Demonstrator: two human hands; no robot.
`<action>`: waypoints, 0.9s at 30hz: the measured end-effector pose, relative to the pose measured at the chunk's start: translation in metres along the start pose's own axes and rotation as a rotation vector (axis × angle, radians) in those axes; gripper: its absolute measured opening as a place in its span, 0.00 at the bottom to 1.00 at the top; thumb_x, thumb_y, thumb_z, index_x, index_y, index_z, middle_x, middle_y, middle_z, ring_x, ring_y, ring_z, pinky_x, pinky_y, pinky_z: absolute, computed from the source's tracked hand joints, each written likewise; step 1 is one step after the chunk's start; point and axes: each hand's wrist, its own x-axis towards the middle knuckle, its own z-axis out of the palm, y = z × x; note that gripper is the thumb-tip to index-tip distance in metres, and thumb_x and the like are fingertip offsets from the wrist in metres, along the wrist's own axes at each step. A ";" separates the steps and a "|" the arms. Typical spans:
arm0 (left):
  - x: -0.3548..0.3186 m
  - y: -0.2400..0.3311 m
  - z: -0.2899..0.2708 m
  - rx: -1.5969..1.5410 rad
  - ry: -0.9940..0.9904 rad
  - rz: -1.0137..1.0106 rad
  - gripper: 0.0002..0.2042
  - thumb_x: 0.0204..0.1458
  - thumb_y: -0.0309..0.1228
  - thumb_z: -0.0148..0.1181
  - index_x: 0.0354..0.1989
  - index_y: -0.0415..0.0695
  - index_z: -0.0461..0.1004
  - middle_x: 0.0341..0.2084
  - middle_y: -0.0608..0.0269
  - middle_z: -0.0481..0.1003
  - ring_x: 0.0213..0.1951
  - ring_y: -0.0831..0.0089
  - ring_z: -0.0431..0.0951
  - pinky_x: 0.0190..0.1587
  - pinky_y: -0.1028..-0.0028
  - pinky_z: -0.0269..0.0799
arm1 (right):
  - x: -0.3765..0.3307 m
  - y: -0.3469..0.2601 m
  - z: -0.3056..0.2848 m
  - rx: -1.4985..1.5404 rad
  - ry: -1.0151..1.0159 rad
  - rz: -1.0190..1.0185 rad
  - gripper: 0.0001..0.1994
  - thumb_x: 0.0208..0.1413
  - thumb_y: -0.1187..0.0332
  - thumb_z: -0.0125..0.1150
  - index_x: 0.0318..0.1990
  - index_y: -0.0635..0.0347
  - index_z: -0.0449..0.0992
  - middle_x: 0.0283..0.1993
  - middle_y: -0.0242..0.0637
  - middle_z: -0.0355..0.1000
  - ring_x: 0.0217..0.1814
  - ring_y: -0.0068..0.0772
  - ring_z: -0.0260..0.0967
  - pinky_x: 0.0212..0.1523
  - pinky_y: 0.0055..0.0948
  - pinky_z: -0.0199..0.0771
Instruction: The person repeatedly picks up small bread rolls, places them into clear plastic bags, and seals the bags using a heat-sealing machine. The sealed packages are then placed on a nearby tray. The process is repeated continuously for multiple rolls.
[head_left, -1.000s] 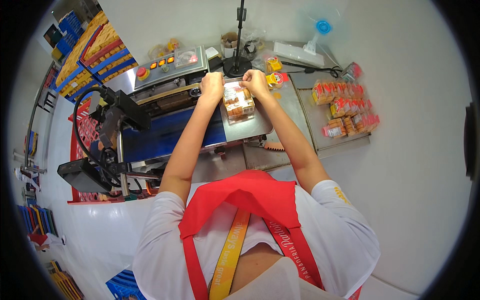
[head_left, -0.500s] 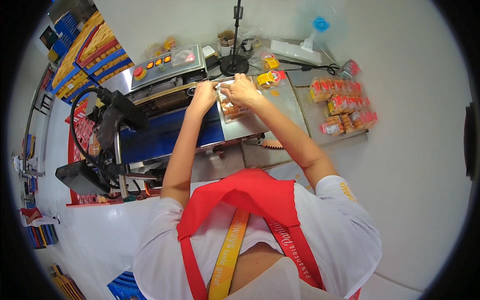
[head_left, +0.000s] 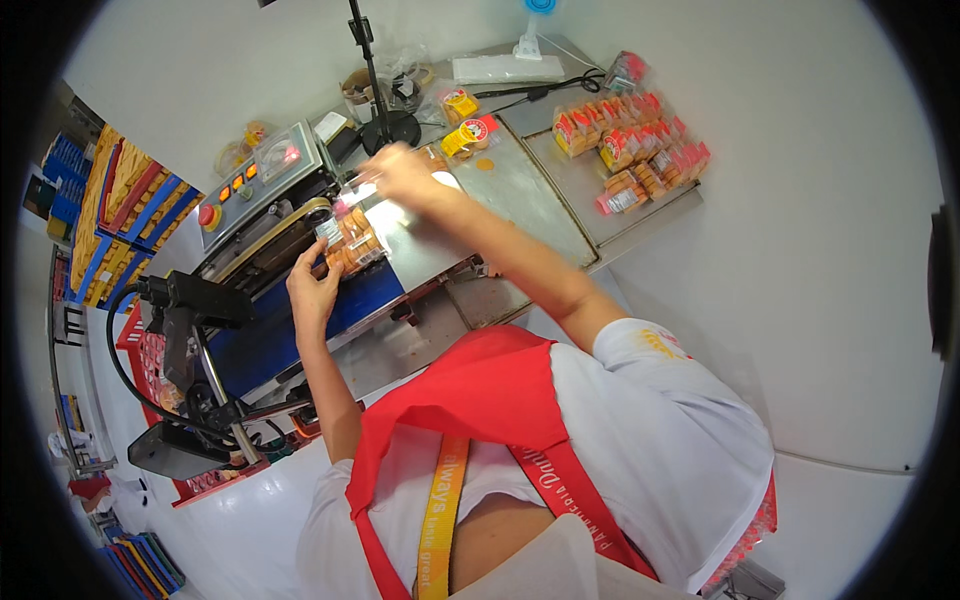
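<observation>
A clear plastic bag of round biscuits (head_left: 352, 243) lies at the seam between the blue conveyor belt (head_left: 245, 345) and a bare metal surface. My left hand (head_left: 315, 287) pinches its near left edge between thumb and fingers. Just beyond the bag's far end is my right hand (head_left: 402, 175), smeared by motion, its fingers too blurred to read. A bag with a yellow label and red top (head_left: 468, 138) lies on the metal behind my right hand, and biscuits partly show beside that wrist.
A machine control panel (head_left: 262, 180) with a red button stands at the back left. A dark device on a bracket (head_left: 205, 300) overhangs the belt. Rows of filled biscuit bags (head_left: 625, 135) lie on the right table. A black stand base (head_left: 390, 130) sits at the back.
The biscuit bag has moved left to the belt's edge with my left hand, which now grips its near side. My right hand has come away toward the far end. The whole view has shifted and turned.
</observation>
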 end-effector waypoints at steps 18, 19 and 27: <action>-0.016 0.115 0.025 0.064 0.100 0.444 0.24 0.42 0.29 0.67 0.51 0.44 0.73 0.57 0.53 0.65 0.60 0.58 0.64 0.61 0.65 0.60 | -0.051 0.100 -0.207 -0.575 0.036 0.346 0.11 0.48 0.63 0.62 0.25 0.63 0.80 0.25 0.41 0.72 0.37 0.42 0.69 0.39 0.34 0.68; -0.013 0.128 0.039 0.090 0.067 0.520 0.28 0.41 0.31 0.68 0.55 0.44 0.69 0.59 0.51 0.63 0.61 0.56 0.62 0.62 0.62 0.58 | -0.037 0.078 -0.207 -0.400 0.036 0.374 0.12 0.49 0.62 0.62 0.25 0.64 0.80 0.20 0.40 0.71 0.31 0.41 0.69 0.35 0.34 0.67; 0.046 0.153 0.108 -0.172 0.204 0.615 0.21 0.53 0.38 0.59 0.50 0.37 0.67 0.40 0.48 0.73 0.40 0.54 0.75 0.44 0.66 0.70 | 0.004 -0.010 -0.205 0.319 -0.055 0.340 0.19 0.57 0.51 0.57 0.39 0.60 0.79 0.20 0.28 0.72 0.23 0.18 0.64 0.30 0.23 0.66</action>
